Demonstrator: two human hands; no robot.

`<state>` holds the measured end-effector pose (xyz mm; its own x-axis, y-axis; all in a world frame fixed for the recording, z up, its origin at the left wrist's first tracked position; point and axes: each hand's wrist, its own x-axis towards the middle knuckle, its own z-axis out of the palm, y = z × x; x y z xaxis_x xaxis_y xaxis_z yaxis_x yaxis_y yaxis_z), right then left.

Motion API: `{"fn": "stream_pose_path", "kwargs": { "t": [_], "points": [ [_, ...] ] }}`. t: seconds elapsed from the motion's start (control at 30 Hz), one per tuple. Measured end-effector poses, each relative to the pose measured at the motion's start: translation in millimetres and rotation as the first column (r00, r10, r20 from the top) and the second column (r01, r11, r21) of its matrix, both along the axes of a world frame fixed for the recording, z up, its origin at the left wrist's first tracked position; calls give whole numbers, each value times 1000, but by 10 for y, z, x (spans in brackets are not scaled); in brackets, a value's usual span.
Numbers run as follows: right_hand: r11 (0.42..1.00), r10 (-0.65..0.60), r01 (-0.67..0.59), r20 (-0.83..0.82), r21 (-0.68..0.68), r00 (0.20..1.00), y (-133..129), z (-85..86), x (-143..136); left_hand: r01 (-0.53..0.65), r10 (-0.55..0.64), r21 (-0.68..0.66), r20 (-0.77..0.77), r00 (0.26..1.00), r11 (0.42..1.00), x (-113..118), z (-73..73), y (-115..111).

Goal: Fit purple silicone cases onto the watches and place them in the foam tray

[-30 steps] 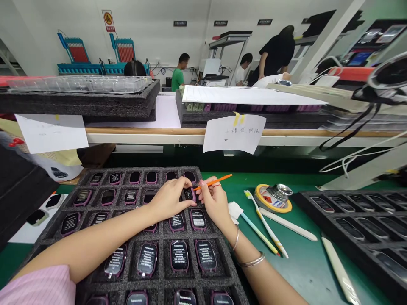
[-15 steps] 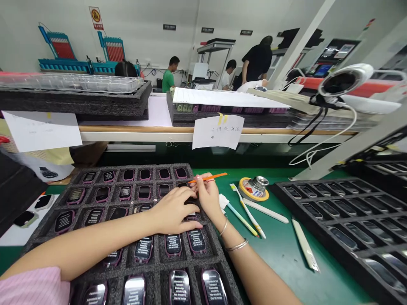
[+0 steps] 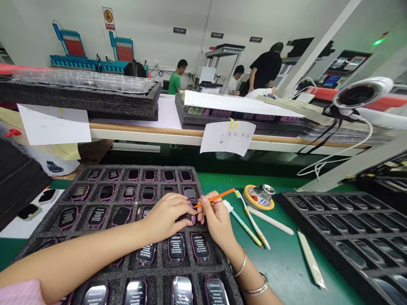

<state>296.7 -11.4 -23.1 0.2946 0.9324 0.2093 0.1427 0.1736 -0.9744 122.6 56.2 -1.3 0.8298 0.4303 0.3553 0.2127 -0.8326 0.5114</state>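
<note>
A black foam tray [image 3: 162,267] holds rows of purple-framed watch units, many with white text on their screens. Near its right edge, my left hand [image 3: 170,214] is closed on a purple watch unit [image 3: 193,217], tilted up between thumb and fingers. My right hand [image 3: 216,216] pinches a thin orange stick [image 3: 224,194], whose left tip meets the edge of that watch unit. Just behind the hands, another unit [image 3: 189,192] lies in its compartment.
Right of the tray are a toothbrush [image 3: 252,220], a tape roll [image 3: 259,197] with a metal-topped bottle, and pale flat sticks. A second tray [image 3: 337,237] stands at right. A shelf [image 3: 178,132] crosses behind; people are beyond it.
My left hand now holds a purple watch unit tilted up. My right hand and the orange stick have come down toward it, uncovering the unit behind. The view has shifted slightly.
</note>
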Motion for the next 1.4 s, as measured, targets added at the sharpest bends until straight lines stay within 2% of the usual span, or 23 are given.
{"fn": "stream_pose_path", "kwargs": {
  "t": [0.2, 0.37, 0.53, 0.7, 0.87, 1.0, 1.1, 1.23, 1.4],
  "points": [
    [1000, 5, -4, 62, -26, 998, -13, 8, 5, -104, 103, -12, -19, 994, 995, 18, 7, -37],
    [1000, -1, 3, 108, -24, 994, -19, 24, -4, -109, 116, 85, -76, 990, 990, 11, 68, -62],
    [998, -56, 59, 113, -27, 992, -18, 1, 1, -117, 155, 200, -184, 971, 973, -104, 169, -119],
    [996, -76, 80, 115, -29, 990, -11, 44, -2, -110, 152, 200, -206, 967, 973, -259, 145, -124],
    [999, -45, 45, 61, -1, 997, 11, 228, -88, -135, 162, 156, -178, 971, 979, -437, 153, -150],
    [994, 110, -110, -25, -9, 994, 118, 336, -278, -146, 157, 81, -146, 977, 986, -531, 173, -104],
    [985, 172, -174, -98, -12, 980, 221, 310, -403, -111, 113, 19, -122, 986, 994, -547, 169, -10],
    [983, 175, -181, -151, -30, 973, 253, 192, -449, -91, 86, -64, -77, 993, 994, -548, 126, 78],
    [982, 174, -181, -119, -55, 978, 183, 113, -425, -182, 177, -157, -42, 983, 971, -549, 59, 77]
  ]
}}
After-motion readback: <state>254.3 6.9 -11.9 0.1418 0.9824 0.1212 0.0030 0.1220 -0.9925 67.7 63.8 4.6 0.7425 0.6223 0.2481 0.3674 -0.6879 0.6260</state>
